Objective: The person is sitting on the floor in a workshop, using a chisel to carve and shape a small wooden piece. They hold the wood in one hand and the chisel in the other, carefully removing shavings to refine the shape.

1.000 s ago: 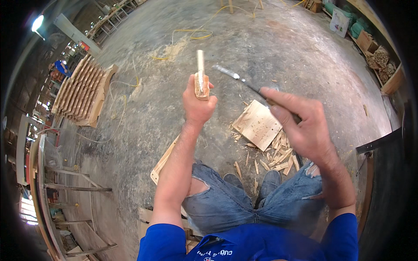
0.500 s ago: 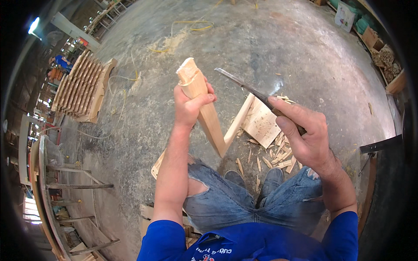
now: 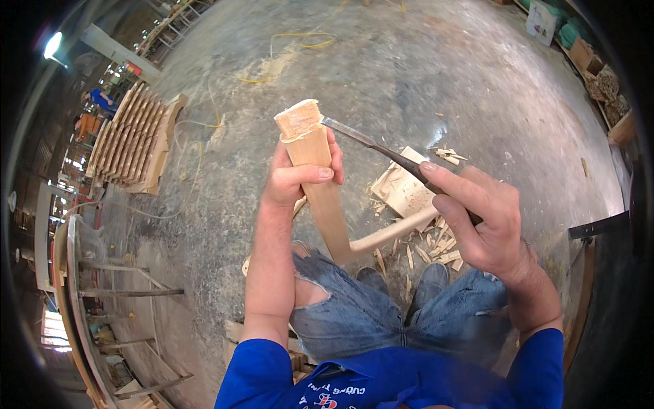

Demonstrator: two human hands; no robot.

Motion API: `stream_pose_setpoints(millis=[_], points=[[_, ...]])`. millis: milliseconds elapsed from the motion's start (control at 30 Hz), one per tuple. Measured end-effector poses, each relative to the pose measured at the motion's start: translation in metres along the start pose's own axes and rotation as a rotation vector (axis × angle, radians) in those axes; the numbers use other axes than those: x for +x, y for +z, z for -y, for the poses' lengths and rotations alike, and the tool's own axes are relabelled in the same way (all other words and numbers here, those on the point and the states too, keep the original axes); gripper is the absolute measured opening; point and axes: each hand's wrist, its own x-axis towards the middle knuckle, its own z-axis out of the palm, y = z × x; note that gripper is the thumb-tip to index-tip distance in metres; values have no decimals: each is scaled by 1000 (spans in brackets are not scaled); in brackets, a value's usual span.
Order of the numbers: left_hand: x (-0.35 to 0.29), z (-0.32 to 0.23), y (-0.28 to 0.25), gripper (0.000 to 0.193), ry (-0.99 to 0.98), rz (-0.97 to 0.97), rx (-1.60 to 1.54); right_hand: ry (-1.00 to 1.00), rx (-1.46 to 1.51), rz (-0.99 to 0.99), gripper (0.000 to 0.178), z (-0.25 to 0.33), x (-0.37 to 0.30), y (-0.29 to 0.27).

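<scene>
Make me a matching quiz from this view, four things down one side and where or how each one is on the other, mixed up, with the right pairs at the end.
1. chisel
2. hose
3. bent wooden piece
4. wood chips

A. grasped by the left hand
B. scattered near the shoes
C. held in the right hand
D. yellow, looped on the floor

Pairs: 1-C, 2-D, 3-A, 4-B

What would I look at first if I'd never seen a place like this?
Probably the pale, bent wooden piece in the left hand, with the chisel in the right hand pointing at its rough end. Then maybe the wood chips scattered near the shoes. Farther off, at the left, sits a big stack of wooden parts.
</scene>
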Motion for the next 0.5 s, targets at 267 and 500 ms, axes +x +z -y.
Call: stream_pose_setpoints(millis=[267, 500], points=[[12, 33, 13, 50, -82, 75, 2, 75, -124, 19, 44, -5, -7, 2], [11, 34, 14, 53, -32, 28, 78, 66, -198, 40, 44, -12, -11, 7]])
